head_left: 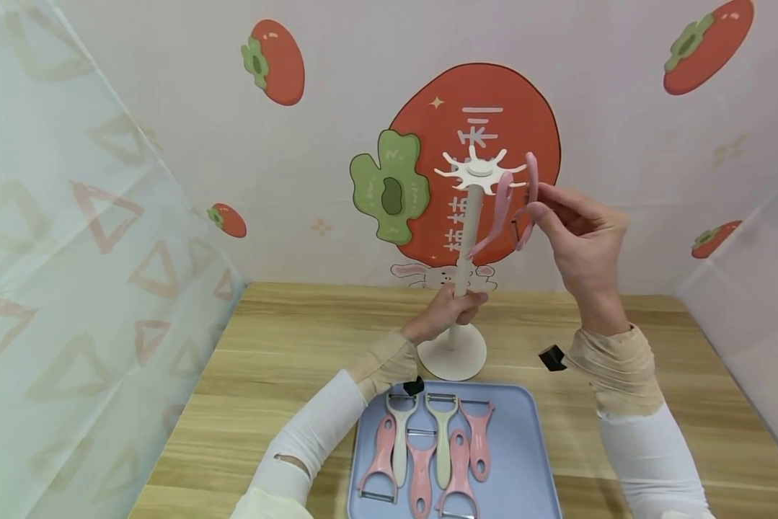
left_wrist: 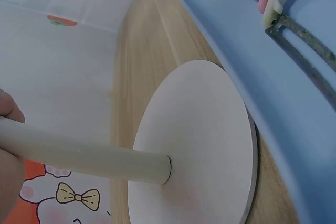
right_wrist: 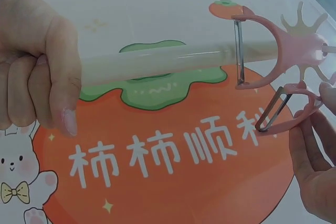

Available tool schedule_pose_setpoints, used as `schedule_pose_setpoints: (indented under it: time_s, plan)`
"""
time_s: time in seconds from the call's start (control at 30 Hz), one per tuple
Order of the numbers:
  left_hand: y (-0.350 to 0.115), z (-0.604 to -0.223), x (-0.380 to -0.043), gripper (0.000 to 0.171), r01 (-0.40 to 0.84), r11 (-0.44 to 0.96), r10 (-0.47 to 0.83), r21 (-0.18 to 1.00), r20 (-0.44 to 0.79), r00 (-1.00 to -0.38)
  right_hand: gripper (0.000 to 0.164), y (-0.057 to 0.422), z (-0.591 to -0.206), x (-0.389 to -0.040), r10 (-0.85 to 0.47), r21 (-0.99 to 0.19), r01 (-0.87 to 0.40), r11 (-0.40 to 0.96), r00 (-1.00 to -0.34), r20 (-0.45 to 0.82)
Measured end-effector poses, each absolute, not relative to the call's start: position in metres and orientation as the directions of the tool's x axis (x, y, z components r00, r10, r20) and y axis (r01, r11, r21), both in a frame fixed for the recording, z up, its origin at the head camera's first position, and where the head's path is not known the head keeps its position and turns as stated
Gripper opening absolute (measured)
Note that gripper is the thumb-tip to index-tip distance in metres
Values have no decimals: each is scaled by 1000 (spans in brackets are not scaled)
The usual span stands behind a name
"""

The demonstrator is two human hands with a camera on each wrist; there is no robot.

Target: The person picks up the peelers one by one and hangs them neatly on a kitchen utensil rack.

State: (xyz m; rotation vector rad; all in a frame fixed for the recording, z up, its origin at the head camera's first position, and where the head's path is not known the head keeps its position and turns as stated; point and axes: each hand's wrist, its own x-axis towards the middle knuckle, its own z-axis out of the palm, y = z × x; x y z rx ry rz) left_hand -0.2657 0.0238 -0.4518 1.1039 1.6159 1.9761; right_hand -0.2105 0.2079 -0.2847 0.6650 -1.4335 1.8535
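My left hand (head_left: 445, 312) grips the pole (head_left: 470, 227) of a white stand with a round base (head_left: 452, 358) and a ring of hooks (head_left: 479, 171) at its top. One pink peeler (head_left: 502, 202) hangs from a hook on the right side. Beside it, my right hand (head_left: 586, 241) pinches another pink peeler (head_left: 533, 176), its handle end upward, close to the hook tips. The held peeler's blade (right_wrist: 274, 111) points down along the pole in the right wrist view. Only part of my left hand (left_wrist: 8, 166) shows in the left wrist view.
A blue tray (head_left: 518, 447) lies on the wooden table in front of the base, its rim close to it. On its left and middle lie several pink peelers (head_left: 421, 472) and two cream peelers (head_left: 442, 436). A patterned wall (head_left: 337, 144) stands behind the stand.
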Motion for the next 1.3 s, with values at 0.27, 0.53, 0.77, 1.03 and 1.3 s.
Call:
schedule_pose_setpoints:
  time_s: [0.27,0.53,0.77,1.03,1.3]
  plan:
    - [24,-452,-265,41,208,-265,690,941,336,-641,29,206,-286,-212,195,-630,-768,-118,-640,744]
    - [24,-452,-266,44,195,-260,695,946,324,-642,28,204,-288,-215,183,-629,-766,-135,-643,744]
    - [24,-452,-265,29,174,-269,702,947,317,-638,29,202,-288,-218,159,-619,-768,-165,-640,752]
    - [25,-450,-264,32,184,-265,702,947,320,-636,28,201,-288,-218,164,-640,-746,-186,-666,728]
    - [23,-450,-263,19,180,-260,702,949,314,-639,28,199,-290,-220,152,-661,-735,-151,-678,720]
